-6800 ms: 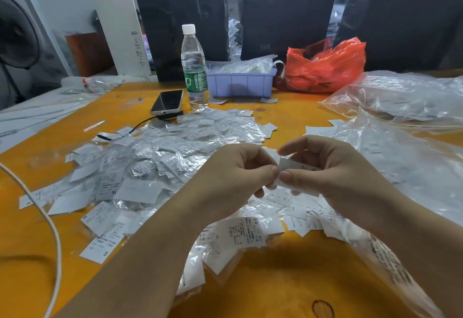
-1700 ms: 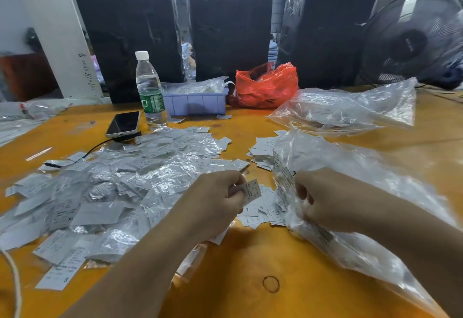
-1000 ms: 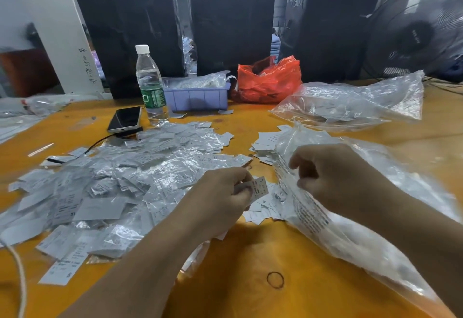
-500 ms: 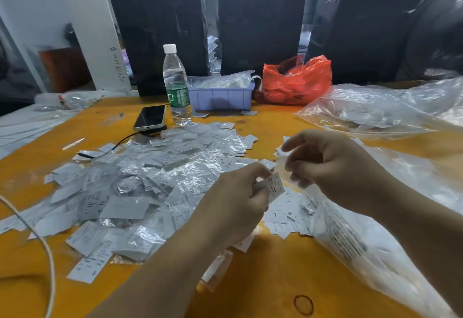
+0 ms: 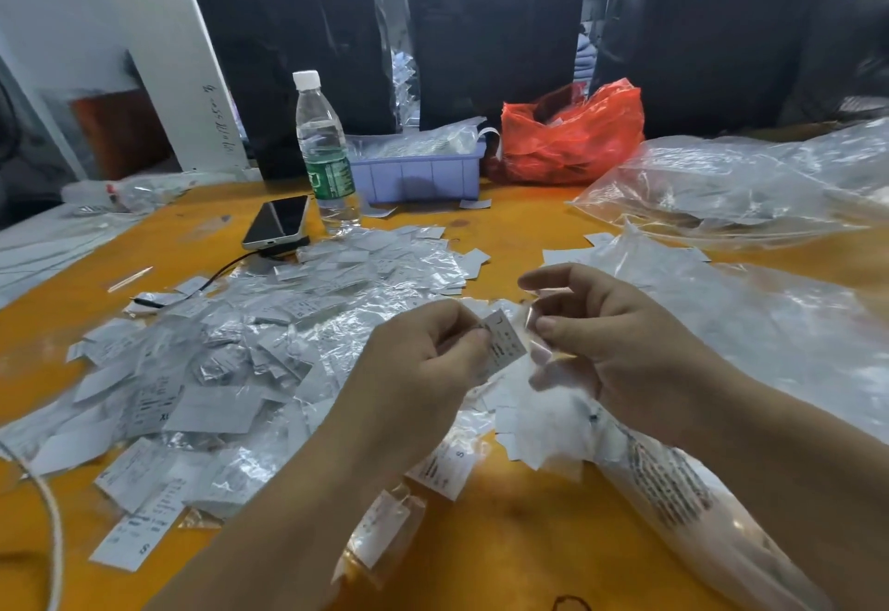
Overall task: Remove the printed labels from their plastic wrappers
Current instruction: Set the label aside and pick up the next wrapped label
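Note:
My left hand pinches a small printed white label between thumb and fingers above the orange table. My right hand pinches a small clear plastic wrapper right beside the label. A wide heap of wrapped labels and loose wrappers covers the table to the left. Bare white labels lie in a small pile under my hands. A large clear bag lies under my right forearm.
A water bottle, a phone on a black cable, a purple tray and a red plastic bag stand at the back. Another clear bag lies at the right. A white cable runs along the left front.
My right hand came out of the large clear bag and rose to meet my left hand, now pinching a clear wrapper beside the label. My left hand kept its label.

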{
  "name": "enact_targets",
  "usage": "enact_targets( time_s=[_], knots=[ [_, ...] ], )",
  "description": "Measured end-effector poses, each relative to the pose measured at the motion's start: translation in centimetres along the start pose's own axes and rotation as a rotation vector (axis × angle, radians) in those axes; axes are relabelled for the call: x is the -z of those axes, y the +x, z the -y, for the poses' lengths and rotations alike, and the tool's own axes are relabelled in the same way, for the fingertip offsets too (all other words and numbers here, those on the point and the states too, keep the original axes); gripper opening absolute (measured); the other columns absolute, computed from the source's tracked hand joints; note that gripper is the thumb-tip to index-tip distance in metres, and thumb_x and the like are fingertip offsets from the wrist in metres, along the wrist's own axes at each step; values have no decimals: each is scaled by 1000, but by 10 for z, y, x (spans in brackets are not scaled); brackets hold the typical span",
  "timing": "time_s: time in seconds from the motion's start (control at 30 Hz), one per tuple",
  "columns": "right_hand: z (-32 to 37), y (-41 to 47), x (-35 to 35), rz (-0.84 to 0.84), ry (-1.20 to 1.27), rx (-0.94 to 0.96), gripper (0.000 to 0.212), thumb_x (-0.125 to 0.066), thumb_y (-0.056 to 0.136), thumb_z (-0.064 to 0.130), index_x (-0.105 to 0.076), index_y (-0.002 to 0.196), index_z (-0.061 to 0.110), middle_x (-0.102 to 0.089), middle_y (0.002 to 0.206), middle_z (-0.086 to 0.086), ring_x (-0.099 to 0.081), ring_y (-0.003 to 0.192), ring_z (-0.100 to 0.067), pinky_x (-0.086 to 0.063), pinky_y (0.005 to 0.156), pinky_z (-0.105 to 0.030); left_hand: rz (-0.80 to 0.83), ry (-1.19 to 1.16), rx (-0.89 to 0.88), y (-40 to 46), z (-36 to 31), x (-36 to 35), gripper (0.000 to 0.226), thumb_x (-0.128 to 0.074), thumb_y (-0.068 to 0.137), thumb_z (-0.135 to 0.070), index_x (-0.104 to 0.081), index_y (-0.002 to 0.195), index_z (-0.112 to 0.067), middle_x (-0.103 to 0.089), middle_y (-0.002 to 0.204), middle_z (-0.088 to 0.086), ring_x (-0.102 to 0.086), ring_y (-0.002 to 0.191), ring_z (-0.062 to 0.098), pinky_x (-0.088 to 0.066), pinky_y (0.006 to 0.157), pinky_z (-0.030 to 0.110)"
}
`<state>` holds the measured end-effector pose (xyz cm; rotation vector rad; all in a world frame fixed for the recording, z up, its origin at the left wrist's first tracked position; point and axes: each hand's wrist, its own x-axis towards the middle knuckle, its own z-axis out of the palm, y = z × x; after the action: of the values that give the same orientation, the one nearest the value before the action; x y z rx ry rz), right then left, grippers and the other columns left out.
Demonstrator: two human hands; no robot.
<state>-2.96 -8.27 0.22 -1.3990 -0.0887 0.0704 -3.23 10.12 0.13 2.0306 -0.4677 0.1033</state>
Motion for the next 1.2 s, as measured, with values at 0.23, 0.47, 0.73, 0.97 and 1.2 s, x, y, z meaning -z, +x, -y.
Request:
enact_targets(
  time_s=[0.23,0.47,0.73,0.97,1.2],
  knots=[
    [2,-3,0,40,102,19,31,-53,87,-15,-64,106,7,-56,86,-13,-62,68,-20,-55,51,-27,265,-412,158,5,-5,4,11,-62,75,-26,-68,74,-18,-69,84,8,-60,71,7,-48,64,17],
    [-3,-3,2,19,11,77,30,-54,89,-12,-66,104,12,-60,87,-10,-64,72,-16,-54,61,-24,288,-333,161,3,-2,-4,14,-65,81,-30,-71,72,-21,-67,75,-3,-61,72,9,-49,64,20],
    [-2,-3,1,75,-59,-49,46,-69,76,-13,-58,116,7,-63,95,-17,-69,76,-20,-56,65,-27,41,-151,114,5,3,-1,17,-63,94,-30,-74,82,-26,-70,77,-10,-64,76,14,-55,63,25],
    [1,-6,-3,66,-44,-112,44,-66,76,-15,-56,113,7,-66,73,-13,-64,57,-21,-54,52,-29,-21,-196,115,5,3,-2,19,-60,96,-25,-73,83,-23,-70,79,-11,-64,69,6,-54,61,18],
    [5,-7,2,38,-59,-135,37,-45,87,-13,-68,63,3,-50,61,-9,-48,47,-11,-55,49,-29,-60,-251,139,8,6,1,17,-61,95,-23,-73,83,-21,-71,80,-7,-62,69,4,-56,64,24]
  ],
)
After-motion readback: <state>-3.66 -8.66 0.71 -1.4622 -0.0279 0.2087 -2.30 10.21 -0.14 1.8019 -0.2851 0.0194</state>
